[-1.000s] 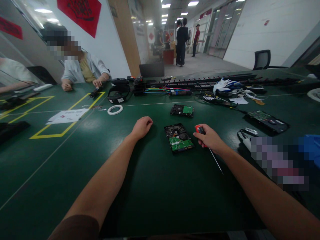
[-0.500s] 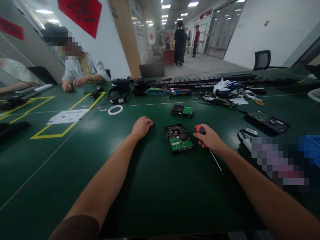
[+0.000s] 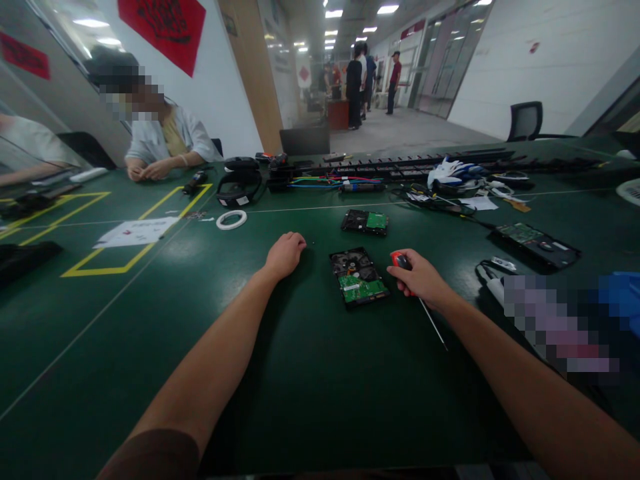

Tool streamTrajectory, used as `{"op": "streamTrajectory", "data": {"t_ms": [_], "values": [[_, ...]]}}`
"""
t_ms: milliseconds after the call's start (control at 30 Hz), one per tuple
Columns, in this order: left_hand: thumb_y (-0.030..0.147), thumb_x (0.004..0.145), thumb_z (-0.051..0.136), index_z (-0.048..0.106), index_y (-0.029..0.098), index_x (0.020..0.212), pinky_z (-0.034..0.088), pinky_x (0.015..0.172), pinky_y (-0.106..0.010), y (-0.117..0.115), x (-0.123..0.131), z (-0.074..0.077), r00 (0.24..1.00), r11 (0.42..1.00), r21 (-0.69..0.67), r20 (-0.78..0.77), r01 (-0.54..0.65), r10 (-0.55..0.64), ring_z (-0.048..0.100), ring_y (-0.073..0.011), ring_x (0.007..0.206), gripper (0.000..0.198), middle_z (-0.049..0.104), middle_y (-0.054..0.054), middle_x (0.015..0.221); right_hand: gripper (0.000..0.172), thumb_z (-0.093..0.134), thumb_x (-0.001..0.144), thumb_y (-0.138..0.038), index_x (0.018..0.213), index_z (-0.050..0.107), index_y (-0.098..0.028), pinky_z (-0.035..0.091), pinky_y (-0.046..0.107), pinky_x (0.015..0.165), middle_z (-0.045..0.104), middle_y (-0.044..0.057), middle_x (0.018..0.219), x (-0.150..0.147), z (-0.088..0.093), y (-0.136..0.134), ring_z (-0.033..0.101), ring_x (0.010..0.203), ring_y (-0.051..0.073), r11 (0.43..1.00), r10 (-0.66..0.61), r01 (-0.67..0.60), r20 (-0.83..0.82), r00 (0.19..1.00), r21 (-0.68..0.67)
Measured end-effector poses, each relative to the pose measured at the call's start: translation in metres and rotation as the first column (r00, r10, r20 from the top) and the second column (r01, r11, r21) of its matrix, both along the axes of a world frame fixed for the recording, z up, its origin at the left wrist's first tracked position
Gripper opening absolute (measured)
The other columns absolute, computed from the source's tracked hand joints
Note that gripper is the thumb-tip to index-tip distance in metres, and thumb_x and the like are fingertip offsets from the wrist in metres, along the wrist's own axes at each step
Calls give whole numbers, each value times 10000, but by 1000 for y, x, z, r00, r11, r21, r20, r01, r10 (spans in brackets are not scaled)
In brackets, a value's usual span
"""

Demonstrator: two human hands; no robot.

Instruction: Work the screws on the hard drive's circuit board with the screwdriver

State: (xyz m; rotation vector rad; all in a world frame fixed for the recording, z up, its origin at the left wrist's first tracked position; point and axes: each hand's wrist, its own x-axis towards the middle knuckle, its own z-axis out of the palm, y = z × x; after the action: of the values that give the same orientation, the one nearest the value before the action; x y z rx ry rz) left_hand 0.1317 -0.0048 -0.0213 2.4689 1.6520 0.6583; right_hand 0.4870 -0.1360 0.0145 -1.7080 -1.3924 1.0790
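Observation:
Wrapped around the red and black handle of a screwdriver [image 3: 434, 325] is my right hand [image 3: 419, 275], with the shaft pointing back toward me. Just left of it a hard drive [image 3: 357, 278] lies flat, its green circuit board facing up at the near end. My left hand [image 3: 285, 255] rests on the table with its fingers curled closed; whatever they hold, if anything, is hidden. A tiny dark speck [image 3: 313, 243] sits beside those fingertips, too small to name. Behind the first drive lies a second hard drive [image 3: 365, 221], touched by neither hand.
Another hard drive [image 3: 537, 243] lies at the right, near a white power strip [image 3: 500, 290]. White-and-blue gloves [image 3: 457, 173] and cables are at the back right. A white tape roll [image 3: 231, 220] and a paper sheet [image 3: 135, 232] lie left. A person [image 3: 165, 143] sits across the table.
Both my hands and the drives stay practically still. The seated person's hands have drawn together, and people in the background have shifted.

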Motion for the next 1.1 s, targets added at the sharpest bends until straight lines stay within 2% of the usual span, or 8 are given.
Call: {"op": "streamTrajectory", "data": {"t_ms": [200,467,733,867,967,1033,1100], "values": [[260,992,544,677,202,1023,517,962,-388,-3,1,2,997,1000,5,75,17,-18,646,-261,1053,149,719,-102,1087,427,680,899,-334,1283,539,-212,418,240,433,600,-34,597,-1,1,-1,539,458,129,1000,-1,1,-1,1000,3],[315,977,565,659,202,995,542,829,-341,-2,-8,-2,965,995,21,247,-99,91,689,-224,910,148,749,-79,993,413,676,898,-346,1263,541,-208,415,248,432,595,-37,592,0,-2,0,536,451,131,1000,8,-8,-1,1000,19],[264,910,637,643,200,1078,552,824,-312,-2,-5,-2,951,998,5,306,-58,53,694,-188,900,180,747,-54,1008,432,683,896,-343,1283,547,-210,423,243,437,594,-35,609,0,-1,-1,543,465,126,1000,-5,5,-2,1000,7],[239,909,627,663,191,1049,550,843,-324,-5,-2,3,951,999,22,307,-43,34,674,-189,895,153,731,-65,1016,519,698,889,-344,1365,532,-218,427,239,428,601,-28,652,-1,3,-3,545,474,122,1000,-7,7,-33,999,11],[234,932,591,670,190,1056,550,881,-343,-9,3,8,950,998,34,311,-44,32,669,-198,924,154,725,-76,1047,638,718,890,-375,1475,482,-278,435,238,417,626,-12,767,-2,5,-3,557,492,114,999,-4,9,-94,996,49],[237,952,561,669,192,1072,552,886,-346,-11,8,14,948,999,36,318,-40,27,670,-201,934,167,726,-74,1052,588,712,903,-411,1446,515,-298,439,236,413,634,-1,835,-2,7,-3,569,509,109,998,3,4,-133,991,56],[234,965,542,667,191,1090,553,887,-342,-14,14,20,944,999,39,328,-28,13,672,-197,937,182,728,-69,1054,433,695,918,-420,1313,590,-274,452,236,425,633,6,851,-1,8,-2,584,537,112,999,18,-12,-184,983,34]]}}
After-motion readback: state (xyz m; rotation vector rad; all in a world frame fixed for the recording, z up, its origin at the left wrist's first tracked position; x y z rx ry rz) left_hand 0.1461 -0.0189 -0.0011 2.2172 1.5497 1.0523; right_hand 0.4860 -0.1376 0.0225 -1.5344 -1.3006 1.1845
